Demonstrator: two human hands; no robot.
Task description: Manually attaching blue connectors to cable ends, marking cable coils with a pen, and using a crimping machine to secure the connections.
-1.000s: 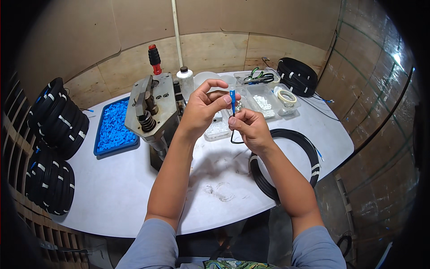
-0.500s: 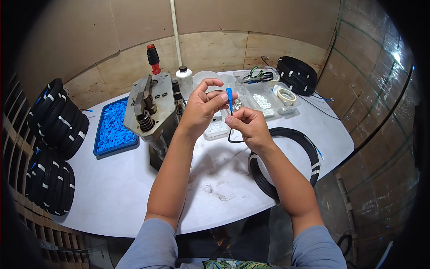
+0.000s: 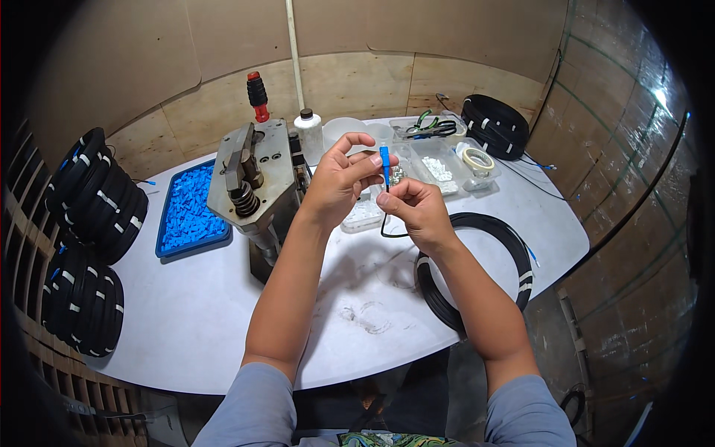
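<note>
Over the middle of the table my left hand point(image 3: 344, 179) pinches a blue fiber optic connector point(image 3: 386, 158) between thumb and fingers. The connector stands upright, its narrower blue tail pointing down. Just below, my right hand point(image 3: 418, 212) closes thumb and forefinger on the black cable point(image 3: 388, 223) where it leaves that tail. From there the cable bends down and passes behind my right hand. A coil of black cable point(image 3: 488, 220) lies on the table beneath my right forearm, with a blue-tipped end at its right side.
Left of my hands stands a metal press point(image 3: 257, 171) with a red-and-black screwdriver behind it. A blue tray point(image 3: 165, 249) holds many small blue parts. Stacked cable coils point(image 3: 97, 201) sit at the left edge. Behind are a white bottle point(image 3: 307, 130), clear bins point(image 3: 439, 175), pliers, tape and another coil point(image 3: 495, 127).
Hardly anything differs. The connector and both hands appear shifted very slightly to the right, along with a small shift of the whole view; both grips stay the same.
</note>
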